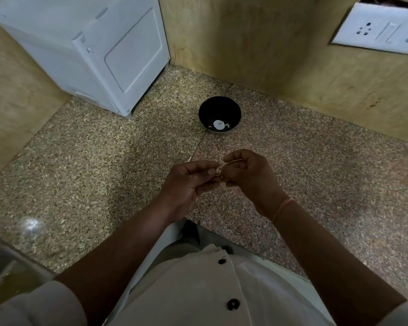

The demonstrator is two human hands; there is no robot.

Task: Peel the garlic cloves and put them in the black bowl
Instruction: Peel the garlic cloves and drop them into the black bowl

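Observation:
Over the middle of the speckled stone counter, my left hand point(191, 182) and my right hand point(247, 172) meet fingertip to fingertip. Between them they pinch a small pale garlic clove point(218, 171), and a thin strip of skin curls up from it along my right fingers. Most of the clove is hidden by my fingers. The black bowl point(236, 109) stands farther back on the counter, well apart from my hands. A white piece lies at its bottom, with small pale bits beside it.
A white appliance point(99, 50) stands in the back left corner. Yellowish walls close in the counter at the back and both sides, with a white socket plate point(382, 29) on the right wall. A metal sink edge point(7, 267) shows at the lower left.

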